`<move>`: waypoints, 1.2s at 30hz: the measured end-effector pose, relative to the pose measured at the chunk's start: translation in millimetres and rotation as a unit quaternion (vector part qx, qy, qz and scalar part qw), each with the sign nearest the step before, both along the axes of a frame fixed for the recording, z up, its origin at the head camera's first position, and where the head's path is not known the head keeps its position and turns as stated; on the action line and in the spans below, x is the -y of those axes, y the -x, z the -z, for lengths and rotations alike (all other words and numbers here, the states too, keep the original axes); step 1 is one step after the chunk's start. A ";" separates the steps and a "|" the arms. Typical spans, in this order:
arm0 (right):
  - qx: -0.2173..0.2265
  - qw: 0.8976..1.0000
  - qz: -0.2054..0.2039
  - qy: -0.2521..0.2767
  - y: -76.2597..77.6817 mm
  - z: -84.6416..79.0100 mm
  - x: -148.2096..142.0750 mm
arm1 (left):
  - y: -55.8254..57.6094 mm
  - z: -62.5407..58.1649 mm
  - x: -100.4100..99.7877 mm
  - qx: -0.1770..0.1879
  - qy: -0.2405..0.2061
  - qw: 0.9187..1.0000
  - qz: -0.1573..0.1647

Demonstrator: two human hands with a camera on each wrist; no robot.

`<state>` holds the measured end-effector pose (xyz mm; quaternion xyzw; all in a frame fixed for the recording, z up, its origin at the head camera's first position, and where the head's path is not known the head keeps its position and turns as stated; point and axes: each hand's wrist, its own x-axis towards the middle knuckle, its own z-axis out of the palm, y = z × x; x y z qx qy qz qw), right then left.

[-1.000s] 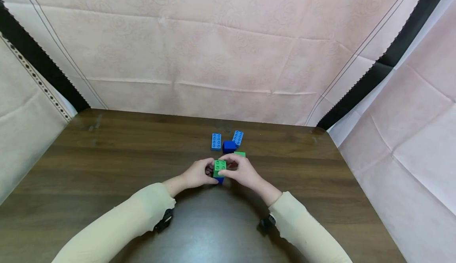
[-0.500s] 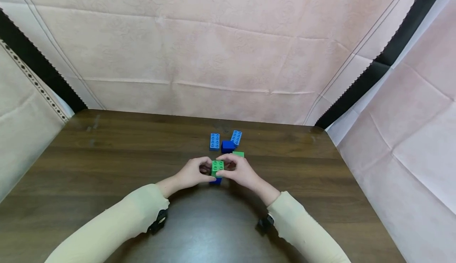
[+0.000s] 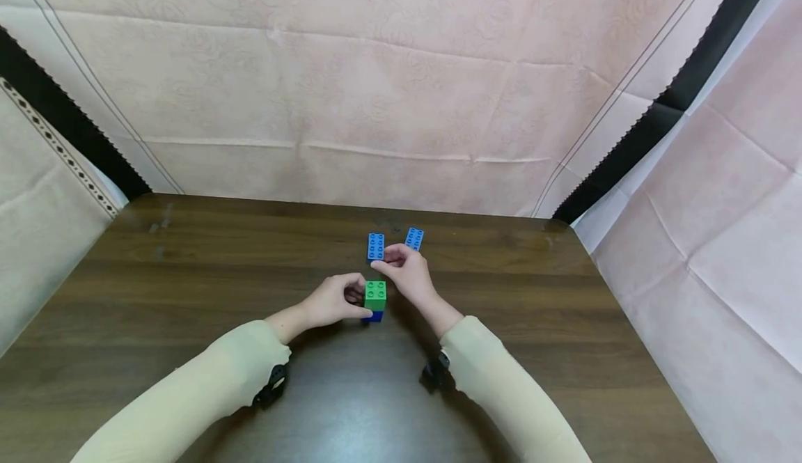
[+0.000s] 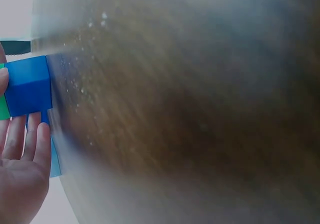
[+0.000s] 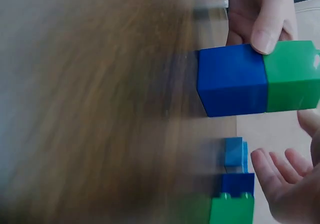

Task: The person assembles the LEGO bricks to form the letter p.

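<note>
My left hand grips a two-brick stack standing on the table: a green toy brick on top of a dark blue brick. Its thumb presses near the seam in the right wrist view. My right hand is just beyond the stack, thumb and fingers apart, over a second dark blue brick and a second green brick. Both are hidden under it in the head view. Nothing shows between its fingers in the right wrist view.
Two lighter blue bricks stand farther back, the left one upright to the view and the right one slanted. The brown wooden table ends at a pale cloth wall.
My right hand has let go of the green brick on the stack and moved away to the bricks behind. My left hand keeps its grip, shifted slightly left in view.
</note>
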<state>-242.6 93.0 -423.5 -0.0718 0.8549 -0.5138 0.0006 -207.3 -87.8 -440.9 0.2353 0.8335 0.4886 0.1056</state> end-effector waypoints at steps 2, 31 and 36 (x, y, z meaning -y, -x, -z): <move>0.007 1.000 0.010 -0.010 3.3 1.7 5.3 | -0.1 -0.1 2.4 -0.001 0.000 1.000 -0.003; 0.011 0.981 0.039 -0.192 31.1 9.6 33.0 | 3.6 -1.5 18.4 0.004 0.006 1.000 -0.009; 0.012 0.973 0.042 -0.227 33.9 9.7 37.3 | 3.9 -0.3 18.7 0.005 0.006 1.000 -0.014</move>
